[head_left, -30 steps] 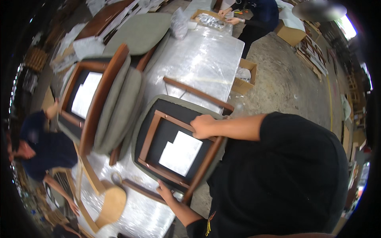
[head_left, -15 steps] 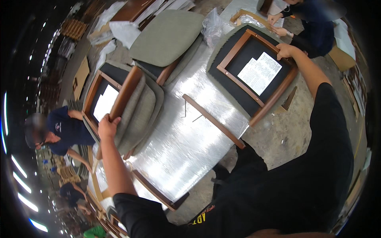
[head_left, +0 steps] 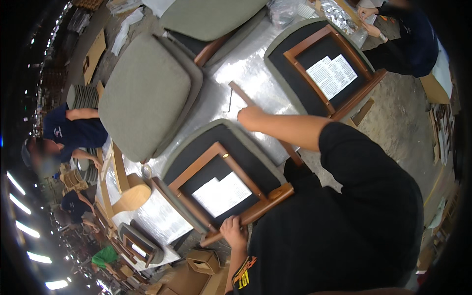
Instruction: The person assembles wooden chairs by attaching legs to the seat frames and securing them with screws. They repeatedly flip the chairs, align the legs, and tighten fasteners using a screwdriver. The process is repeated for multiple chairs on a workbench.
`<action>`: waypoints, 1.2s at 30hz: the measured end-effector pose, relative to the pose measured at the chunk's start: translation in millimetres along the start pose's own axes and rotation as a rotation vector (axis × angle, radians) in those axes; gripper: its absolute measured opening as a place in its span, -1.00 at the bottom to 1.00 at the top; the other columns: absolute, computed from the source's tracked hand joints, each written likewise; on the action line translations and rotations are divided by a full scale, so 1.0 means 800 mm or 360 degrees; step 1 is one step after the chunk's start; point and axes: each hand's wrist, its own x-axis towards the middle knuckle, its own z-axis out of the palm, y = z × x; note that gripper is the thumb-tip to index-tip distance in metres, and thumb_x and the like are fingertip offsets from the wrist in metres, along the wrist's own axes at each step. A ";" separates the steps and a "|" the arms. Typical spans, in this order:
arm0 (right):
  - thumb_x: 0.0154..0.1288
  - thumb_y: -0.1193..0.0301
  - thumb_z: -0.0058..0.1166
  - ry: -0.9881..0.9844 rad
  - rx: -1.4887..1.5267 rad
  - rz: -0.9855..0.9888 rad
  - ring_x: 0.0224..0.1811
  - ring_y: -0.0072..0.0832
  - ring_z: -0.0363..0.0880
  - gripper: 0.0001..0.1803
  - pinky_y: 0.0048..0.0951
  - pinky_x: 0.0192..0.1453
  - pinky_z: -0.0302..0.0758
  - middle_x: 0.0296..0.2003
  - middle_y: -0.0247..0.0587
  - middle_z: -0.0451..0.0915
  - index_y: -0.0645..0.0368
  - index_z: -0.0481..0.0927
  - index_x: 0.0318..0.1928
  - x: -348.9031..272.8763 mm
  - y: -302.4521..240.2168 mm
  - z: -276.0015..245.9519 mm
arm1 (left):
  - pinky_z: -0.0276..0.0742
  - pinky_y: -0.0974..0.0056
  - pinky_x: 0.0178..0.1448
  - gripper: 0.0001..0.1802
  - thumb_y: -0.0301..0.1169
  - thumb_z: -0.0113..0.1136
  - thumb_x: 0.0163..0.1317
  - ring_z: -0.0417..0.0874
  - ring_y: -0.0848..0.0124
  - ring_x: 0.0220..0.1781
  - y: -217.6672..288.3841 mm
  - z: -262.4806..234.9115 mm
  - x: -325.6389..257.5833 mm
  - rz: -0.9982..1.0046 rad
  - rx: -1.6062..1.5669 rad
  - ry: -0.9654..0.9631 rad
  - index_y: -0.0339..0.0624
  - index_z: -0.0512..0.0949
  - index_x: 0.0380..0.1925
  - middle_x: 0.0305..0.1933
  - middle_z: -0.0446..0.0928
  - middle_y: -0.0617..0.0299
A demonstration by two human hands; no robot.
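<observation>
One slender brown wooden bar: slants far-left to near-right beneath the right hand (curled; grip unclear)
Left hand: clasps the upturned grey upholstered seat by its brown rail

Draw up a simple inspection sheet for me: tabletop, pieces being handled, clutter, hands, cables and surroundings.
Surface: table covered in shiny clear film.
Pieces: near seat and far seat, both underside up with brown frames; wooden bar; grey seat stack beside them.
Clutter: thin bent metal rod, pale curved wooden part, clear plastic bag.
Hands: left hand grips the near seat's frame; right hand is at the wooden bar, grip partly hidden.
Cables: nothing seen.
Surroundings: co-workers on both sides, concrete floor, open cardboard box.
</observation>
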 end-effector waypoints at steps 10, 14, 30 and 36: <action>0.30 0.41 0.24 0.0047 0.0420 0.0065 -0.18 -0.19 0.78 -0.81 -0.18 -0.10 0.63 -0.27 0.00 0.78 0.05 0.82 -0.11 -0.036 -0.130 -0.040 | 0.47 -0.01 0.14 -0.46 -0.32 0.61 -0.06 0.55 0.07 0.17 -0.107 0.084 0.032 0.0088 -0.0347 -0.0070 -0.07 0.58 -0.06 0.13 0.58 0.17; 0.29 0.29 0.32 0.0178 0.0219 -0.0031 -0.20 -0.12 0.76 -0.80 -0.18 -0.06 0.62 -0.31 -0.01 0.77 0.13 0.82 -0.19 -0.037 -0.220 -0.023 | 0.51 -0.06 0.13 -0.52 -0.16 0.57 0.11 0.61 0.01 0.10 -0.132 0.073 0.051 0.0184 -0.0506 -0.0325 -0.15 0.60 -0.08 0.05 0.62 0.07; 0.19 0.34 0.28 -0.0052 -0.0994 -0.0590 -0.22 -0.05 0.79 -0.81 -0.11 -0.14 0.68 -0.40 0.07 0.74 0.18 0.78 -0.27 0.039 -0.316 0.001 | 0.60 0.22 -0.24 -0.60 -0.51 0.30 0.36 0.70 0.30 -0.43 -0.144 0.078 0.317 -0.0119 -0.1973 0.0626 -0.23 0.59 0.19 -0.38 0.68 0.11; 0.28 0.37 0.24 -0.0386 -0.0286 0.0073 -0.20 -0.09 0.80 -0.77 -0.13 -0.10 0.70 -0.36 0.02 0.77 0.23 0.75 -0.13 0.024 -0.333 -0.062 | 0.67 0.09 -0.13 -0.77 -0.38 0.32 0.35 0.79 0.08 -0.29 -0.137 0.094 0.354 -0.0014 -0.1617 0.0724 -0.16 0.76 -0.04 -0.32 0.73 -0.11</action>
